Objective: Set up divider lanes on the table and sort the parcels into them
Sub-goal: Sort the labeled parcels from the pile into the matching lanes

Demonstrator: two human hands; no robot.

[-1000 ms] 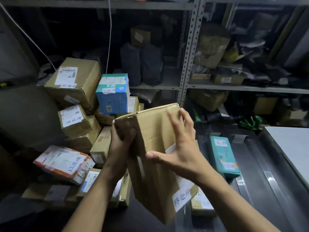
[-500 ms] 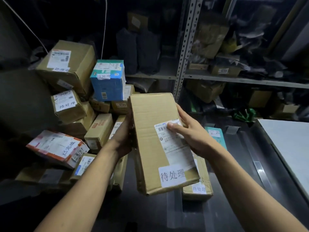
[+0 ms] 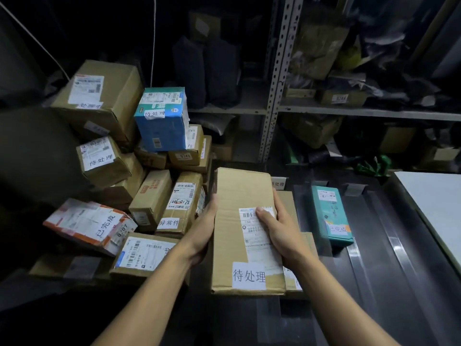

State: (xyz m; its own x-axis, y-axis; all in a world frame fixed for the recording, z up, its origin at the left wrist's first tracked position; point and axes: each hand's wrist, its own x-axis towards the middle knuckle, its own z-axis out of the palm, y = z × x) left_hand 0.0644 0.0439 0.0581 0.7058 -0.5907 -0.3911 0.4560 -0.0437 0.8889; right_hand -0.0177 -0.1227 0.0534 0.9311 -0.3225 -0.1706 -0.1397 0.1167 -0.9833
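One brown box (image 3: 240,221) is held flat between two hands: the left hand (image 3: 203,233) grips its left edge, the right hand (image 3: 280,233) its right, thumb on the label (image 3: 257,236); one teal parcel (image 3: 331,216) lies nearby.

— What stands behind the table?
— A grey perforated steel shelving upright (image 3: 277,78), with a grey metal shelf board (image 3: 369,111) running off to its right.
— And on that board?
— Crumpled dark plastic mailer bags (image 3: 389,78). Below it lies a bright green crumpled bag (image 3: 374,166).
— At far left?
— A thin white cord (image 3: 32,37), slanting down.
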